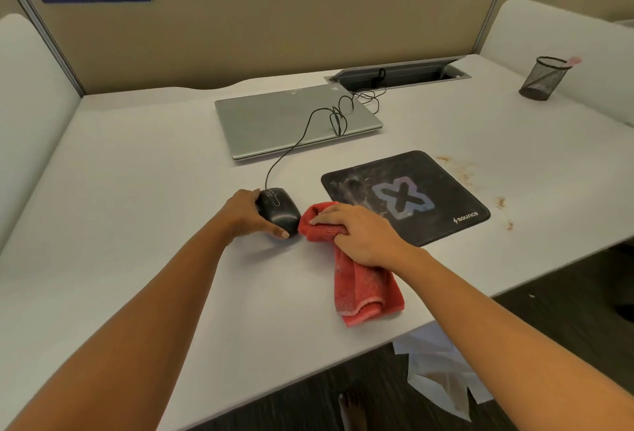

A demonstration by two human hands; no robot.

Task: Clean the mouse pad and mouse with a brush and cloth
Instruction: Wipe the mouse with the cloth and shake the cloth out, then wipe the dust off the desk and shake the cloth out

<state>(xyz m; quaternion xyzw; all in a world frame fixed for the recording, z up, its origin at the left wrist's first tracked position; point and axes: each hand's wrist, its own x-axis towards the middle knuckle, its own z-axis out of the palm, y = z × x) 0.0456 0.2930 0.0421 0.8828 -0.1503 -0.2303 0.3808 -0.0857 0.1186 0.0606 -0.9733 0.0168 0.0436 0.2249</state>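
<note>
The right grip [363, 235] was clamped round the bunched top of the cloth [363, 290], pressing that wad to the counter [137, 225] while the rest trailed back toward the person. The left grip [248, 213] clasped the mouse [278, 208] from its left side, thumb curled under the near end. The mouse lay just left of the wad, touching it or nearly so. Its long axis ran away from the person, and its cable [302, 135] led off over a closed laptop [274, 122]. A short leftward wipe by the right grip looked like the next call. The pad [429, 173] sat just beyond and right of that grip, dusty with pale smears. No brush showed.
</note>
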